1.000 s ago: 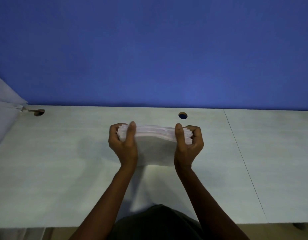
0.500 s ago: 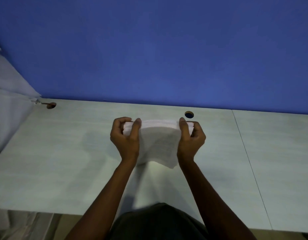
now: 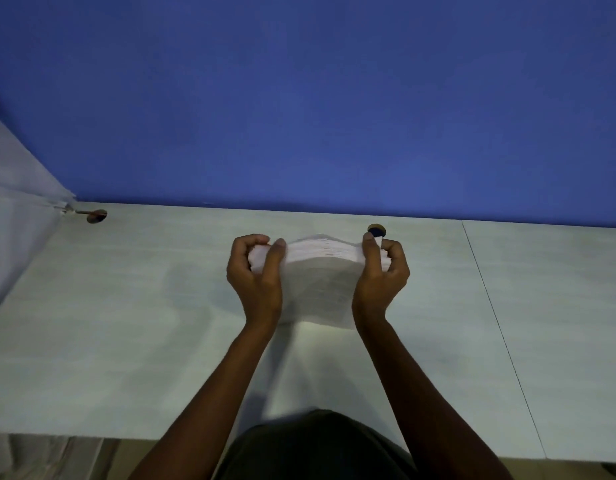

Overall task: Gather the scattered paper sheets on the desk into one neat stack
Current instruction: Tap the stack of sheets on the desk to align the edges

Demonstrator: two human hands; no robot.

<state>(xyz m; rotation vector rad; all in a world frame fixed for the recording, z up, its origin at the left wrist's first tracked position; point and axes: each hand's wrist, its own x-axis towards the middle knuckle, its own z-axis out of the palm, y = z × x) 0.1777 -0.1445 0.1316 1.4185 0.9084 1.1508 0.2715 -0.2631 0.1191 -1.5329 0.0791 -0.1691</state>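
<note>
Since a second ago our view has swung a little to the left, so the pale curtain (image 3: pixel 19 216) at the far left fills more of the frame, while our hands have kept their hold on the paper stack (image 3: pixel 320 271). Its top edge, fanned and stepped before, now reads as a smoother, slightly arched band between our thumbs. We grip the stack upright on its lower edge against the desk (image 3: pixel 126 323): our left hand (image 3: pixel 256 275) curls round its left end with the thumb laid across the near face, and our right hand (image 3: pixel 381 275) curls round the right end likewise. Just beyond the right hand, a round cable hole (image 3: pixel 377 231) shows in the desk, partly hidden by our fingertips; a second hole (image 3: pixel 96 216) lies well off past the left hand. Right of our right hand a thin seam (image 3: pixel 500 327) divides the pale desk. Behind everything rises a blue wall (image 3: pixel 317 98).
</note>
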